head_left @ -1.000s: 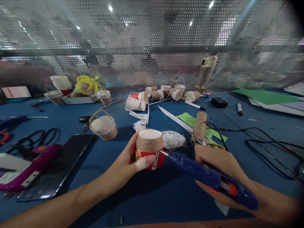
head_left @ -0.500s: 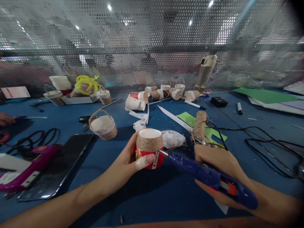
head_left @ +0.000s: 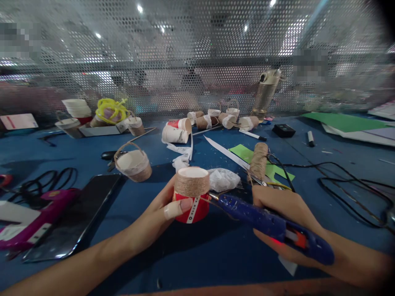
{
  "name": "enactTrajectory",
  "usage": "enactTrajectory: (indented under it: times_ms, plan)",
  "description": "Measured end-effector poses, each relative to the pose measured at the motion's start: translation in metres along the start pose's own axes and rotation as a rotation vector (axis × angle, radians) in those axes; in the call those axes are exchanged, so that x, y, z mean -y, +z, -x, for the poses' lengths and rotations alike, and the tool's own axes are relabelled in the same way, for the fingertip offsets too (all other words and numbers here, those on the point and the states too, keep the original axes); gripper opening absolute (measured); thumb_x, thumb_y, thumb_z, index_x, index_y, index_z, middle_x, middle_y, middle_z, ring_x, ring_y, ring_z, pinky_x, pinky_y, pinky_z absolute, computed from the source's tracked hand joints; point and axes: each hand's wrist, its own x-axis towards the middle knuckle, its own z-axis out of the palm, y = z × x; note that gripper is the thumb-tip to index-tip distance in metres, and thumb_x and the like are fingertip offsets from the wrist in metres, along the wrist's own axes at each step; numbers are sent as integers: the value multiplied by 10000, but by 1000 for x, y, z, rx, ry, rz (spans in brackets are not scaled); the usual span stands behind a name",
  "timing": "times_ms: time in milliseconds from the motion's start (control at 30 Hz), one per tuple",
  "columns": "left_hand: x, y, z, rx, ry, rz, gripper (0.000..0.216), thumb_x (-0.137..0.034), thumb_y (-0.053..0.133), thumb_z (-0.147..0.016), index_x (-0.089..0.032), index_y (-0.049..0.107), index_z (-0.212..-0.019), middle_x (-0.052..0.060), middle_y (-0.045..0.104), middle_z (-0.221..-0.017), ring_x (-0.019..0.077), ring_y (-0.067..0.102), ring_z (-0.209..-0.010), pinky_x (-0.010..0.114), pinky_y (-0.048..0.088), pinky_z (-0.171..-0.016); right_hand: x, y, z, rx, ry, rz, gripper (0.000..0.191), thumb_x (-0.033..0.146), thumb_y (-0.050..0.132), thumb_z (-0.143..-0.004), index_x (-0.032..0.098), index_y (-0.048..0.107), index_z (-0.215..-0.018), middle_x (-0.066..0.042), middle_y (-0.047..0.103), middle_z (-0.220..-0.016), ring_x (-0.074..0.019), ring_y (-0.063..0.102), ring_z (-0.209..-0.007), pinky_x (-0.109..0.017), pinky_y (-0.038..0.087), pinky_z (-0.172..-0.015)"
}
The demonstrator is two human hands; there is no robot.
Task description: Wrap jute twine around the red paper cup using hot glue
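Left hand [head_left: 157,209] is closed on the cup [head_left: 191,185], fingers behind it and taped thumb across its red front. The cup sits at the fingertip end of this hand, open end up, with wound twine about its upper part and red showing below. Whether its base touches the worktop [head_left: 185,263] cannot be determined.

Right hand [head_left: 286,209] is wrapped around a blue glue gun [head_left: 253,216], a red glow showing at its underside. The nozzle [head_left: 214,196] points left at the cup's right side, just below the twine band; contact cannot be confirmed. The cup is thus between the two hands, held by the left and apart from the right. A loose strand runs from the cup beneath the nozzle.

Beyond the right hand lie scissors [head_left: 262,183], a twine spool [head_left: 259,159] and green paper [head_left: 242,153]. Crumpled plastic [head_left: 224,180] is just behind the cup, to its right. A handled basket [head_left: 135,165] stands farther left, near a phone [head_left: 80,209].
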Motion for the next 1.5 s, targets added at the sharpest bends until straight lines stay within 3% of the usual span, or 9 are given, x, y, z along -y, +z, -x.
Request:
enactTrajectory:
  times_ms: [100, 233, 300, 467, 667, 933, 1033, 1267, 1500]
  plan:
    - [1, -1, 0, -8, -16, 5, 569, -438, 818, -880, -306, 681, -1415, 62, 777, -1340, 348, 651, -1322, 403, 517, -1086, -11, 13, 4, 4, 14, -1, 299, 84, 596, -722, 270, 374, -795, 28, 535, -719, -163, 481, -602, -312, 362, -565]
    - [1, -2, 1, 11, -6, 18, 408, -405, 826, -883, -322, 763, -1277, 33, 807, -1219, 294, 722, -1147, 393, 535, -1056, -24, 25, 9, -22, -64, -20, 348, 43, 574, -659, 263, 339, -792, 68, 446, -676, -119, 365, -541, -287, 267, -519]
    - [0, -1, 0, 22, -3, 30, 391, -402, 828, -885, -323, 770, -1264, 33, 802, -1245, 280, 725, -1136, 376, 538, -1045, -22, 22, 9, -24, -58, -15, 349, 45, 581, -684, 264, 334, -799, 65, 447, -678, -122, 371, -545, -289, 278, -524]
    - [0, 2, -2, -44, 25, 58, 593, -375, 864, -855, -346, 677, -1418, 38, 741, -1408, 328, 625, -1357, 353, 532, -1047, -8, 6, 8, 27, -38, 37, 257, 125, 592, -856, 280, 387, -870, 17, 571, -752, -170, 514, -617, -315, 419, -578]
    - [5, -3, -3, -28, 38, 75, 523, -376, 762, -949, -354, 654, -1461, 47, 764, -1334, 291, 675, -1257, 364, 535, -1053, -8, 5, 4, -25, -21, 46, 247, 165, 612, -899, 283, 399, -860, 9, 582, -742, -187, 552, -623, -332, 464, -580]
    - [3, -3, 1, 59, 3, -27, 607, -408, 770, -952, -354, 582, -1526, 47, 699, -1479, 341, 545, -1467, 372, 472, -1146, -11, 12, 7, 28, -38, 51, 248, 112, 602, -805, 278, 420, -837, 9, 580, -758, -175, 528, -620, -324, 427, -583]
    - [3, -3, 1, 43, -10, -37, 668, -415, 784, -938, -337, 546, -1557, 66, 676, -1515, 363, 542, -1471, 403, 471, -1155, -21, 22, 8, -79, -73, 19, 290, 113, 634, -733, 259, 386, -762, 80, 451, -666, -106, 373, -511, -285, 296, -520]
    - [2, -2, 1, 15, 25, 55, 727, -389, 818, -891, -334, 558, -1567, 68, 693, -1502, 372, 603, -1408, 406, 522, -1108, -28, 22, 9, -53, -60, -44, 297, 138, 656, -747, 254, 383, -766, 80, 459, -666, -107, 363, -536, -274, 286, -515]
    - [4, -3, 3, 55, 48, 117, 659, -363, 777, -923, -367, 578, -1550, 33, 724, -1472, 303, 666, -1343, 303, 561, -1008, -1, -1, 7, -14, -12, 47, 125, 202, 601, -891, 284, 525, -835, -9, 630, -735, -207, 574, -616, -344, 508, -585]
